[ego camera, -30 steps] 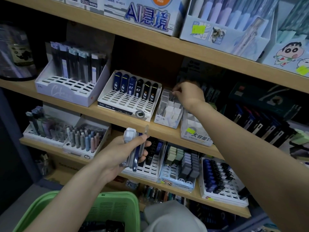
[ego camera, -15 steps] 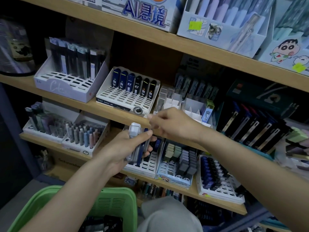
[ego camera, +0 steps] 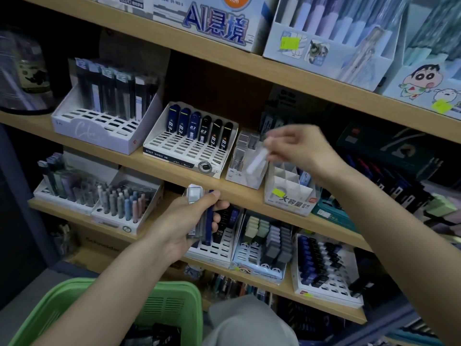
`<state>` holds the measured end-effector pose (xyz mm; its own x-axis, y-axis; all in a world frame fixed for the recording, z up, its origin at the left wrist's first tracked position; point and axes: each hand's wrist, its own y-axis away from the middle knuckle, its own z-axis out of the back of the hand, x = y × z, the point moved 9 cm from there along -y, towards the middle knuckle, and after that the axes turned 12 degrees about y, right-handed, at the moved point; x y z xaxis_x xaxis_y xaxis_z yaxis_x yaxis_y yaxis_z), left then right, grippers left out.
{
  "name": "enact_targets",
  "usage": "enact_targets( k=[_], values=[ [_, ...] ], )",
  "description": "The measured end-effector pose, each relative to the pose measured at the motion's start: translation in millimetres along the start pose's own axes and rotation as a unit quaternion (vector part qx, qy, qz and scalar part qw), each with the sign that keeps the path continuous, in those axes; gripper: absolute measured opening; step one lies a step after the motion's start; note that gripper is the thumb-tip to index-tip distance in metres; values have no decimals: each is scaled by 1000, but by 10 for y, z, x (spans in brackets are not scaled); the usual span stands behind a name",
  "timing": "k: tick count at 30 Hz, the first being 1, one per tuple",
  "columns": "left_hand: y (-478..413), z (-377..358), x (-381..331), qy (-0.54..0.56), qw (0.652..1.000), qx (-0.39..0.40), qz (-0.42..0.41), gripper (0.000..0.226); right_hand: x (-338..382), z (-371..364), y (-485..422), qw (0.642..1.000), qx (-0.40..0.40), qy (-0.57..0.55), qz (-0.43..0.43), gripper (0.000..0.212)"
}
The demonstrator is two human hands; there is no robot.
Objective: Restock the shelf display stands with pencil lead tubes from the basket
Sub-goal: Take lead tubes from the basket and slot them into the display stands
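Observation:
My left hand (ego camera: 185,221) grips a small bundle of lead tubes (ego camera: 199,216), clear ones and a dark blue one, in front of the middle shelf's edge. My right hand (ego camera: 299,152) pinches one pale, clear lead tube (ego camera: 257,162), blurred and tilted, just above a small white display stand (ego camera: 245,179) that has a few clear tubes at its back. Left of that stand is a white slotted stand (ego camera: 184,156) with a back row of blue and black tubes. The green basket (ego camera: 172,305) sits at the bottom, with dark packets inside.
A white stand (ego camera: 99,131) with tall dark packs is at the left of the middle shelf. A divided white box (ego camera: 290,196) with a yellow tag is right of the small stand. The lower shelf (ego camera: 287,283) carries several stands of erasers and tubes. My grey-clad knee (ego camera: 249,323) is below.
My right hand came back from the small stand to the bundle in my left hand, took one clear tube, and has carried it up over the small white stand.

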<state>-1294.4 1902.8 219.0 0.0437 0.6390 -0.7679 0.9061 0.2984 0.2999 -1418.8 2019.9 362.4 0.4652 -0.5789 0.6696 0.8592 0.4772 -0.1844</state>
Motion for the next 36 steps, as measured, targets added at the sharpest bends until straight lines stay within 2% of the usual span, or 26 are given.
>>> enact_targets(
  k=[2, 3, 7, 14, 21, 24, 30, 36],
  values=[
    [-6, 4, -8, 2, 1000, -1, 1, 32, -15, 267, -115, 988, -140, 51, 41, 21],
    [-8, 4, -8, 5, 1000, -2, 2, 33, -40, 320, -175, 978, -184, 83, 52, 19],
    [-12, -12, -2, 2, 1000, 1, 9, 33, -202, 247, -446, 953, -238, 184, 39, 24],
    [-33, 35, -26, -22, 1000, 9, 7, 27, -220, 70, -716, 965, -221, 134, 47, 21],
    [-111, 130, -49, -39, 999, 3, 11, 23, -264, -180, -897, 977, -125, 172, 29, 26],
    [-115, 144, -44, -42, 999, 1, 15, 25, -266, -290, -940, 980, -91, 174, 28, 17],
    [-118, 120, -50, -17, 1000, 5, 9, 23, -263, -296, -982, 955, -104, 274, 33, 10],
    [-111, 104, -53, -2, 1000, 0, 0, 28, -82, -297, -805, 935, -121, 329, 51, 32]
  ],
)
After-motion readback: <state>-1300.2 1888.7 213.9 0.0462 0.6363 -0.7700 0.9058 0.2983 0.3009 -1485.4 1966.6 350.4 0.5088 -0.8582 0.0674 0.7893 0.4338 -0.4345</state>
